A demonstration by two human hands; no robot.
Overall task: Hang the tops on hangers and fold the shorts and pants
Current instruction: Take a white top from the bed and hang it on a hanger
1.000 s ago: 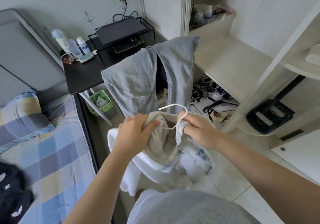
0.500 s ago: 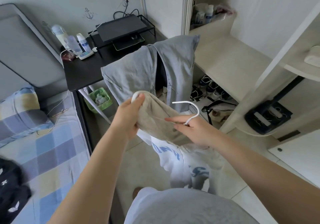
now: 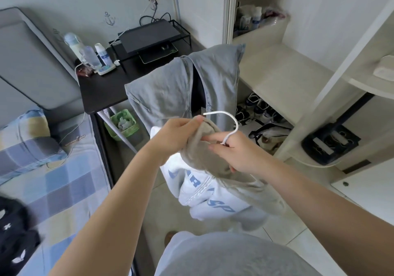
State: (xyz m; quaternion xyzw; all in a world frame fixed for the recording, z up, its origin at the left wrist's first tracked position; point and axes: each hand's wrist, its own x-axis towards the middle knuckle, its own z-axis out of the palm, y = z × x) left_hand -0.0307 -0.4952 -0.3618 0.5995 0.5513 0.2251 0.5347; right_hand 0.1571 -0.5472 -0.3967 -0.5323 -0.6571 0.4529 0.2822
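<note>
Both hands are clamped. The left hand (image 3: 181, 133) pinches the hood edge of the white hooded sweatshirt with blue lettering (image 3: 204, 192), held in mid-air above the floor. The thin white hanger (image 3: 236, 123) pokes up through the right hand (image 3: 234, 156), its neck gripped between the fingers. Danger: that bunched hood could drag a shoulder off the hanger, and the top slides floorward.

left hand (image 3: 177, 135) perhaps nearer hanger hook (image 3: 233, 118)
</note>
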